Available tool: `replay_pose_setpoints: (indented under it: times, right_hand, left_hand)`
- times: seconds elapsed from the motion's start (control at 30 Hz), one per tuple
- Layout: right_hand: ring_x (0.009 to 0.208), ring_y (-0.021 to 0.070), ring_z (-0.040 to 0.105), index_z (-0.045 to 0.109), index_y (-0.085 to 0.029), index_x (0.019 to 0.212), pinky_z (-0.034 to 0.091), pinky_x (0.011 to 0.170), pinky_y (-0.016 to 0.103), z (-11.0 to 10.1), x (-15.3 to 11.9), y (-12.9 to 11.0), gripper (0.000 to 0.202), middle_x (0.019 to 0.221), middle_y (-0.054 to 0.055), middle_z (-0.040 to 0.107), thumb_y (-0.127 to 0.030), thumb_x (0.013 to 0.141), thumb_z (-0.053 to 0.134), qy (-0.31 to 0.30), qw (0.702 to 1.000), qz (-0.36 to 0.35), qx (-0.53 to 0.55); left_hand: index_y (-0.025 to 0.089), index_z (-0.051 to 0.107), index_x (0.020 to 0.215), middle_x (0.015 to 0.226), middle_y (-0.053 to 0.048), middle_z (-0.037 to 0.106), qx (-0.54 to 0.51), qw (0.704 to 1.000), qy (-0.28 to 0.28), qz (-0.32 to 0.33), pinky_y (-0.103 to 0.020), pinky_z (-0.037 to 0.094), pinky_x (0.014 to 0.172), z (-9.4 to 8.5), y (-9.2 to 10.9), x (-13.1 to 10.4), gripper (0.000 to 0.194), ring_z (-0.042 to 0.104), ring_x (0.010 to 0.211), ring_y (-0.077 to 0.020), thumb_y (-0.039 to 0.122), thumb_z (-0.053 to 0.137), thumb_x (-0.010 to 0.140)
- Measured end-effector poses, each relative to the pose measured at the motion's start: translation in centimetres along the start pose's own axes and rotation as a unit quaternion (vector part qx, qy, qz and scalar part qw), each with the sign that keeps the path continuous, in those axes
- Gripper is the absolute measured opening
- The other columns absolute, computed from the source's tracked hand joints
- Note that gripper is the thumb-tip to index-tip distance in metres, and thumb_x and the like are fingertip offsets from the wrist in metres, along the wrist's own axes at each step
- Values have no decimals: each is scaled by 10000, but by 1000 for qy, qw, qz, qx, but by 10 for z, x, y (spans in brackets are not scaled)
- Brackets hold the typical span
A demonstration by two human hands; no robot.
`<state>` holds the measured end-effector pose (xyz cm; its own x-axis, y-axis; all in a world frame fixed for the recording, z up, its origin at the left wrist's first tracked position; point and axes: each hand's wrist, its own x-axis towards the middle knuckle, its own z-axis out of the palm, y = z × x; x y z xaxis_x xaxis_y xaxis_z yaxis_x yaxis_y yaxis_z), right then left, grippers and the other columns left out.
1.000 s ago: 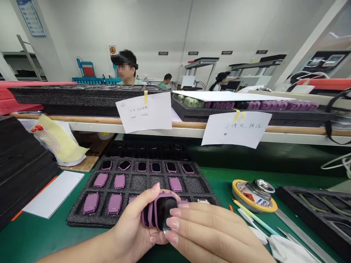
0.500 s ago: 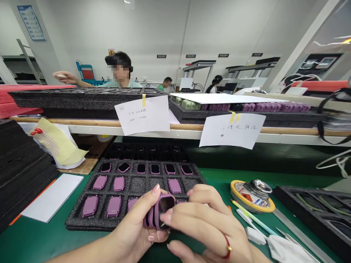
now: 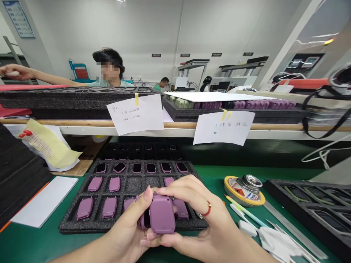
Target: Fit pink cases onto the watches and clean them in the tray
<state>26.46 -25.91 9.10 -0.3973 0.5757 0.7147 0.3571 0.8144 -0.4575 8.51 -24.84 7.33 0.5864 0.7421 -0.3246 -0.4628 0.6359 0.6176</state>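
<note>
Purple smartwatch bodies are gathered between my hands, close to the camera. My left hand is closed around at least one smartwatch body, its dark screen side partly showing. My right hand pinches another smartwatch body by its top and bottom, its plain purple back towards me. This one overlaps those in my left hand. Behind the hands lies a black foam tray. Its back row has watches screen up; nearer ones, such as this purple watch, lie back up. My hands hide part of the tray.
Right of the tray stand a yellow-rimmed round tin, a toothbrush, a white cloth and a metal ruler. Another foam tray sits far right. A white board lies left. A person works beyond the shelf.
The front watch in the hands has turned from its dark screen to its purple back. My right hand now grips it by its ends. The camera view has shifted slightly right.
</note>
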Motion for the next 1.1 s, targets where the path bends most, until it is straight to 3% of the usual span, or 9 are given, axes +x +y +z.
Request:
replay_pose_setpoints:
  times: [0.1, 0.27, 0.47, 0.57, 0.7, 0.8, 0.9, 1.0, 1.1]
  right_hand:
    - [904, 186, 644, 568, -193, 1290, 538, 851, 328, 1, 0, 1, 585, 1017, 60, 698, -232, 772, 838, -15, 1000, -8, -25]
    - [919, 215, 659, 568, -218, 1257, 531, 840, 370, -5, -1, 11, 536, 1022, 58, 719, -232, 773, 798, -2, 996, -29, -89]
    - [975, 274, 641, 648, -196, 1090, 518, 879, 442, -34, -4, 63, 298, 1042, 90, 710, -302, 813, 681, -19, 965, 172, -199]
    - [959, 292, 653, 719, -204, 1010, 538, 854, 457, -45, -14, 99, 247, 1016, 92, 718, -335, 801, 721, -76, 951, 222, -202]
    - [928, 314, 706, 793, -260, 990, 572, 832, 471, -55, -26, 125, 313, 1004, 70, 754, -268, 680, 836, -150, 938, 257, -175]
    - [1048, 333, 692, 797, -260, 994, 545, 914, 511, -55, -21, 110, 203, 1152, 98, 732, -245, 799, 744, -143, 944, 255, -156]
    - [1184, 265, 633, 721, -256, 1141, 491, 1031, 456, -42, -9, 70, 229, 1240, 85, 689, -312, 953, 602, -101, 964, 218, -118]
    - [1203, 221, 615, 643, -259, 1098, 506, 1017, 334, -19, -1, 28, 430, 1286, 54, 653, -394, 750, 856, -107, 984, 142, -9]
    - [1106, 190, 642, 599, -234, 944, 514, 960, 310, 0, 0, 6, 318, 1235, 42, 658, -218, 758, 856, -96, 990, 93, 33]
  left_hand:
    - [88, 764, 804, 668, -53, 677, 9, 1000, -15, -17, -129, 180, 366, -1, -1, 0, 539, 353, 372, 16, 593, 854, 639]
    - [121, 719, 754, 497, 39, 528, -34, 999, -4, 9, -112, 230, 376, -3, -2, 6, 389, 356, 395, -10, 467, 881, 679]
    - [133, 680, 904, 795, -34, 675, -52, 991, 114, 41, -122, 307, 409, -3, 4, 9, 79, 456, 453, -21, 83, 670, 844]
    - [136, 663, 861, 720, -15, 640, -41, 990, 131, 38, -141, 289, 385, -4, 5, 10, 77, 422, 411, -30, 160, 603, 904]
    - [124, 677, 815, 702, -24, 643, 13, 996, 86, 37, -154, 224, 353, -4, 7, 10, 276, 286, 350, -3, 331, 556, 953]
    - [116, 720, 944, 757, -51, 662, 40, 996, 69, 51, -147, 268, 391, -3, 8, 10, 268, 379, 426, -26, 344, 579, 953]
    - [112, 728, 1000, 795, -95, 686, 17, 997, 58, 38, -159, 305, 422, -2, 5, 9, 378, 448, 483, -59, 442, 547, 963]
    - [103, 734, 893, 770, -102, 690, -7, 999, 36, 12, -166, 312, 427, -2, 2, 9, 393, 440, 451, -52, 450, 561, 952]
    - [78, 732, 768, 717, -76, 665, -22, 999, 31, 0, -153, 338, 439, -3, 1, 9, 401, 454, 452, -42, 470, 709, 853]
